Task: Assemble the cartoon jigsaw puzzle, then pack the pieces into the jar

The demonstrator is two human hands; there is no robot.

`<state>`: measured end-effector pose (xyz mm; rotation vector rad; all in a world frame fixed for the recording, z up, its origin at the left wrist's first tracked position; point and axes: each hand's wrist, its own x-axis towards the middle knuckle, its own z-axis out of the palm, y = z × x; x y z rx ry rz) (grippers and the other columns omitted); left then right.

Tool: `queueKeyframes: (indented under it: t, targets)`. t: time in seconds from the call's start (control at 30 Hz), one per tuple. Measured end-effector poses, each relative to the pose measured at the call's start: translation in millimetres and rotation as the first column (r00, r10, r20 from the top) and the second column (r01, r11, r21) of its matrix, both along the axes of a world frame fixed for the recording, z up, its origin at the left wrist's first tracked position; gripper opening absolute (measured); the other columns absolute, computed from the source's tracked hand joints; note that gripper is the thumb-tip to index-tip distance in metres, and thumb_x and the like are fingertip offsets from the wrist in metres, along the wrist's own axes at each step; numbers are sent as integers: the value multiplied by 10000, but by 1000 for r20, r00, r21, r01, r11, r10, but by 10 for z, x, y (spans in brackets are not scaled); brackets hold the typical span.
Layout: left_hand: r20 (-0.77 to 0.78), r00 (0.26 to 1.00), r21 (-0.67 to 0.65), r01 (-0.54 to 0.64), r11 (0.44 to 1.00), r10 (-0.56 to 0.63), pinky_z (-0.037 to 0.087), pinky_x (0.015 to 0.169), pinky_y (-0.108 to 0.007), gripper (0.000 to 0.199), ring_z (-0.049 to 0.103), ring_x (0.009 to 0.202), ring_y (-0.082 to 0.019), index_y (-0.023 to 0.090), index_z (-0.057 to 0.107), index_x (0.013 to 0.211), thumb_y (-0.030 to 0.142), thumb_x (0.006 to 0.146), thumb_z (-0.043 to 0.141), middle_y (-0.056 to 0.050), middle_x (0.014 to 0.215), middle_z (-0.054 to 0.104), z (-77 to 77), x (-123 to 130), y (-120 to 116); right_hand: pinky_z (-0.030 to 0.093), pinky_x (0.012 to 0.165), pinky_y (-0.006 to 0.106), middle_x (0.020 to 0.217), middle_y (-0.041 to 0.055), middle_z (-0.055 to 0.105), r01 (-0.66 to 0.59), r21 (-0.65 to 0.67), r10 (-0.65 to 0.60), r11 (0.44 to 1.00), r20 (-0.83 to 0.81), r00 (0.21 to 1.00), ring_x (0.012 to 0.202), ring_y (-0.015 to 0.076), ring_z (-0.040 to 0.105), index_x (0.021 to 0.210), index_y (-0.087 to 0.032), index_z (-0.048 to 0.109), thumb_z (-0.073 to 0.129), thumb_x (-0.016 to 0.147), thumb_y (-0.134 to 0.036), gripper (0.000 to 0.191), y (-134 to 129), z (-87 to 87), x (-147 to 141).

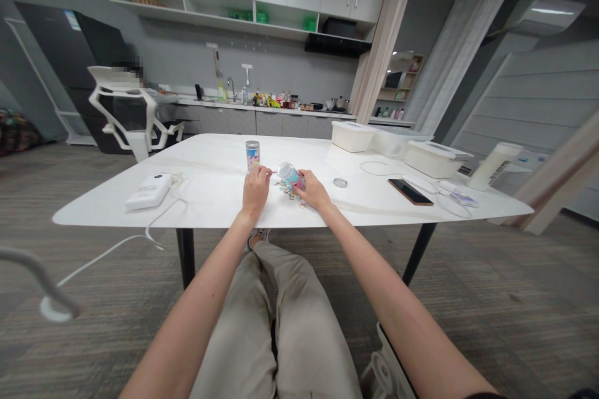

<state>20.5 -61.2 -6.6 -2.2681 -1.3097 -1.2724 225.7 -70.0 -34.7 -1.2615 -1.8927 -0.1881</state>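
My right hand (313, 189) is wrapped round a clear can with a pink and blue printed label (289, 173). The can lies tilted, its round end towards my left hand. Close to that end, my left hand (256, 188) is closed in a pinch; a small reddish thing may be at its fingertips, too small to make out. Beneath the tilted can, small colourful pieces (291, 192) lie scattered on the white table (215, 199). A second printed can (253, 153) stands upright just behind my left hand. To the right of my right hand lies a round silvery lid (340, 182).
A white device (148, 191) with a cable lies at the left. On the right are a phone (410, 192), cables, white lidded boxes (352, 136) and a tall white bottle (495, 166). Beyond the table stands an office chair (124, 100) with a person, partly hidden.
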Motion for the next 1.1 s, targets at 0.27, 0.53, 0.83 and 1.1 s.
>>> queueKeyframes:
  t: [0.27,0.53,0.83,1.1]
  targets:
    - [-116,982,-8,148,989,-148,395,915,-361,178,596,1031,-217,204,596,989,179,962,421,-69,996,682,-66,-1,61,458,970,397,1138,129,574,-66,23,64,998,102,993,1076,260,554,1214,-154,513,621,830,-264,415,-25,41,-25]
    - [-103,994,-97,39,995,-49,414,916,-375,273,576,1099,-247,167,565,1108,95,910,392,-119,1153,644,-87,8,61,445,975,412,1196,142,568,143,36,-136,989,-145,980,1119,264,548,1241,-174,458,566,862,-334,426,24,0,20]
    - [-366,911,-358,51,932,-191,383,1031,-431,395,445,1319,-246,228,501,1322,313,961,365,-111,1421,510,-265,45,171,475,841,367,1103,193,636,451,-115,-443,885,-508,739,977,265,623,1194,-133,447,505,888,-418,423,222,-156,228]
    - [-379,910,-363,21,931,-169,434,964,-389,304,587,1123,-254,166,629,1093,260,924,395,-125,1201,638,-220,46,142,457,900,431,1088,205,626,449,-204,-486,870,-506,712,1037,305,601,1208,-112,472,480,874,-339,404,313,-233,294]
